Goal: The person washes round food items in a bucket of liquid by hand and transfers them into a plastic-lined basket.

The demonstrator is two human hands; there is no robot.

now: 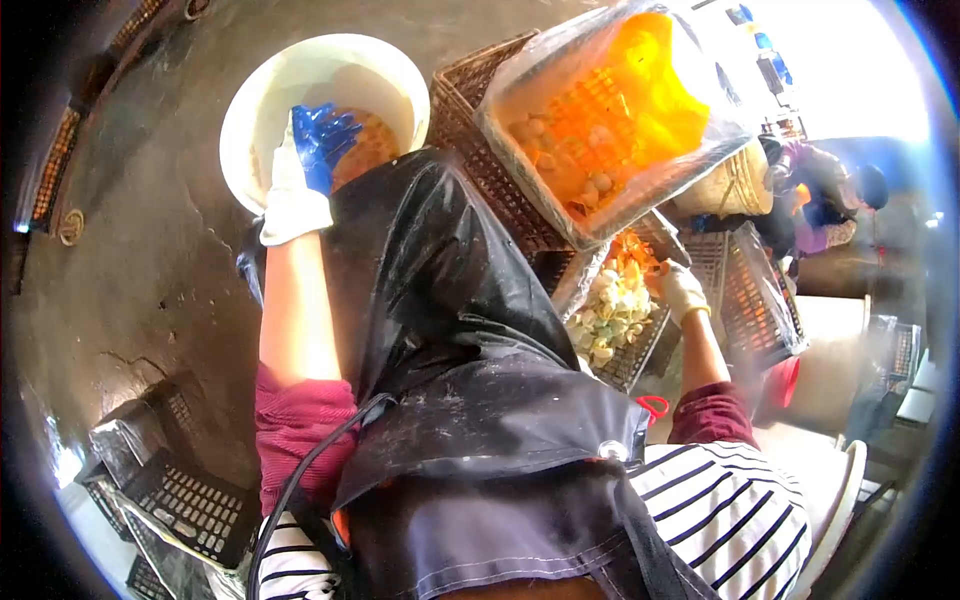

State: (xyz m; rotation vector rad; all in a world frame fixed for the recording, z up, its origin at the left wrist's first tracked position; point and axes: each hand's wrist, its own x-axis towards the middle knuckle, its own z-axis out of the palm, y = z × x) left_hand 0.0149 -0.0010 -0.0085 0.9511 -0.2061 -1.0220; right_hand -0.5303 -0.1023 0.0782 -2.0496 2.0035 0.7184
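Observation:
My left hand point(322, 150), in a white glove with blue coating, reaches into a round pale bucket point(245, 115). Its fingers are spread over orange-brown contents point(372, 145), with nothing visibly held. At the right, my right hand point(683, 290) wears a pale glove, its fingers curled at the edge of a lined crate. Something orange shows at those fingertips, too small to make out. In that crate lie pale, shell-like pieces point(612, 312) and orange scraps point(632, 252).
A plastic-lined crate point(560, 215) with an orange mesh and roundish pieces rests on a brown crate point(478, 150). Another person point(815, 185) bends at the right. Black crates point(190, 505) stand lower left; a mesh crate point(755, 305) is beyond my right hand.

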